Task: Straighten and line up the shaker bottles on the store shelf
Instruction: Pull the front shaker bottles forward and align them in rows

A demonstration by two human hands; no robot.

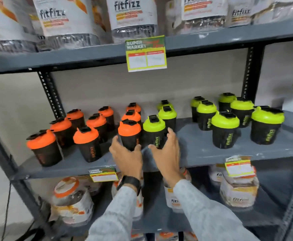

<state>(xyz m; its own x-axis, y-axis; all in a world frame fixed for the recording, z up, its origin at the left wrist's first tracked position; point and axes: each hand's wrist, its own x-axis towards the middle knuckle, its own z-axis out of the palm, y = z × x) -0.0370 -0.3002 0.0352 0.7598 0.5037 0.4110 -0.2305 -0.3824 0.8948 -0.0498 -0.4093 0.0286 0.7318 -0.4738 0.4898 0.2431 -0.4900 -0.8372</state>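
Black shaker bottles stand on the grey middle shelf [203, 153]: several with orange lids on the left, several with green lids on the right. My left hand [126, 153] cups the base of the front orange-lidded shaker [129, 134], fingers apart around it. My right hand [168, 152] wraps around the front green-lidded shaker [154, 133] beside it, thumb in front, fingers behind. These two bottles stand upright, nearly touching. The green group [225, 129] at the right stands scattered, and the orange group [86, 143] at the left is staggered.
An upper shelf carries large fitfizz pouches [131, 16], with a supermarket price tag [145, 53] hanging from its edge. The lower shelf holds jars and pouches [237, 192]. Perforated black uprights [50, 94] frame the rack. A gap lies between the two green groups.
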